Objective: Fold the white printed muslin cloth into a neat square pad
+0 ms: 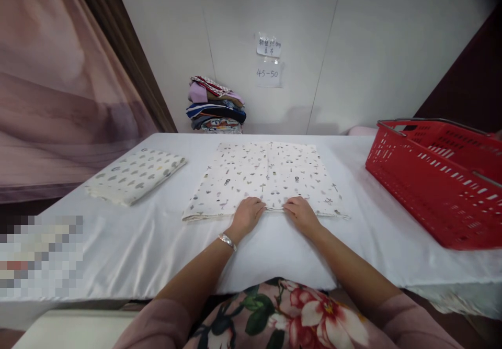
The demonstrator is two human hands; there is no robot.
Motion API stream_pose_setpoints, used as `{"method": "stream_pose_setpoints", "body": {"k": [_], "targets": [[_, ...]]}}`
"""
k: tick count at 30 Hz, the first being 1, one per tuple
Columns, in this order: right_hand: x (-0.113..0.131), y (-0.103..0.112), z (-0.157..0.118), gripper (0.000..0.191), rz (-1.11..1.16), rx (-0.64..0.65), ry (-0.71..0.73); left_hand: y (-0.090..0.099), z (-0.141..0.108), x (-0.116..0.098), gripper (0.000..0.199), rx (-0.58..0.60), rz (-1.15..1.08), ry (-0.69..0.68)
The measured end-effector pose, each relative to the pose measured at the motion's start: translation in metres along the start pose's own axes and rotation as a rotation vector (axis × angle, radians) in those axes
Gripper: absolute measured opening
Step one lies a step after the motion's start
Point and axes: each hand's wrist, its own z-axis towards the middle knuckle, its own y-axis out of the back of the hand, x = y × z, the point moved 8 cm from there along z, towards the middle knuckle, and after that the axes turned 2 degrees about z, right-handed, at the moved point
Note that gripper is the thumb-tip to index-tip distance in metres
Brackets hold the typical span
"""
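Plainly, the cloth (251,173), pale with small printed figures, lies flat on the white worktop (274,255), with layers showing along its near edge. It spreads forward from both hands and looks wider from side to side than front to back. A faint crease runs from its far edge towards its near one, and the two hands sit close together either side of that line, so neither is clearly nearer. The left hand (249,212) and the right hand (300,212) each have bent, bunched fingers on the near edge; the thumbs are hard to make out, so I cannot tell whether they pinch it or merely press.

To the cloth's left, apart from it, is a second cloth (137,173), folded, with grey shapes. To its right, also apart, stands a red basket (423,197). Past its far edge, towards the left, is a stack (215,111) of fabrics, and directly beyond, notes (269,72) hang on the wall (337,77).
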Motion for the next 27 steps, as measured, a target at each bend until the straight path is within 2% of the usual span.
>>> {"method": "stream_pose_setpoints", "body": {"k": [7, 14, 19, 24, 27], "targets": [[0.006, -0.001, 0.0, 0.02, 0.014, 0.016, 0.039, 0.001, -0.002, 0.0, 0.026, -0.011, 0.004, 0.006], [0.004, -0.004, 0.002, 0.028, -0.004, 0.011, 0.031, -0.001, -0.001, 0.001, 0.025, -0.018, 0.008, 0.016], [0.004, -0.006, 0.003, 0.027, -0.031, 0.001, 0.029, -0.002, -0.001, -0.005, 0.028, -0.044, 0.036, -0.049], [0.007, -0.002, 0.003, 0.025, -0.044, -0.067, 0.075, -0.003, 0.005, -0.012, 0.009, 0.004, 0.084, -0.066], [0.007, -0.002, 0.002, 0.025, -0.05, -0.079, 0.099, -0.002, 0.009, -0.012, 0.009, 0.003, 0.094, -0.054]]}}
